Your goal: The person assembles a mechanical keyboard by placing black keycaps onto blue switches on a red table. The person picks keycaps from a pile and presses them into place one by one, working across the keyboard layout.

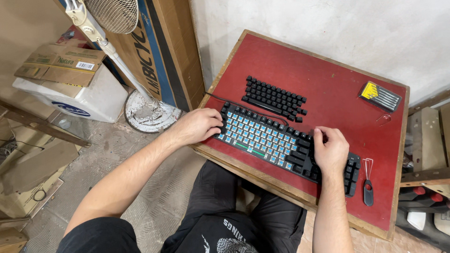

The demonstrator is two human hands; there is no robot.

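A black mechanical keyboard [276, 143] lies on a red table [328, 84]; many of its keycaps are off, showing blue switches. My left hand [199, 125] grips the keyboard's left end. My right hand [330, 150] rests on the right part of the keyboard, fingers curled over the black keys there. A group of removed black keycaps [274, 98] lies in rows just behind the keyboard. A wire keycap puller with a black handle [368, 182] lies to the right of the keyboard, close to my right hand.
A small screwdriver set in a yellow and black case [380, 96] sits at the table's far right corner. A standing fan's base [147, 112], cardboard boxes [61, 63] and a white box are on the floor to the left. A wall stands behind.
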